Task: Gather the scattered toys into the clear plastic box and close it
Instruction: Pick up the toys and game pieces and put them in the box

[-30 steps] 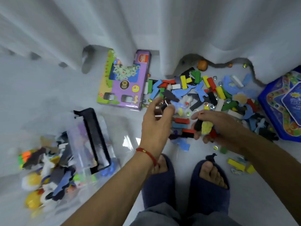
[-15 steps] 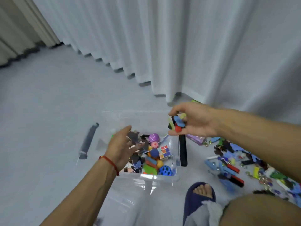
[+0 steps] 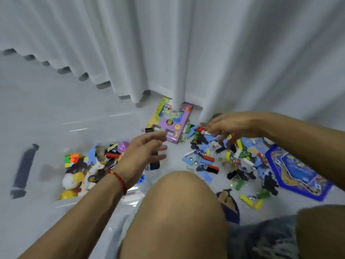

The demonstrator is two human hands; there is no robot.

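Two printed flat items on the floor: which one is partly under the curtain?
The purple game box; the curtain covers its far end. The blue board lies fully exposed at right.

The clear plastic box point(image 3: 61, 201) lies left of the left grip point(image 3: 141, 156), the scattered toys point(image 3: 220, 159) under the right grip point(image 3: 231, 126).

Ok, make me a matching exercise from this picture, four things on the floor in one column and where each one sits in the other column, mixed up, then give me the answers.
Things:
1. clear plastic box
2. purple toy package
3. blue game board
4. scattered toy blocks

Places:
A. far right, flat on the floor
B. by the curtain, its far end under the hem
C. on the left, below the left hand, toys inside
D. on the floor beneath the right hand

Pairs: 1-C, 2-B, 3-A, 4-D
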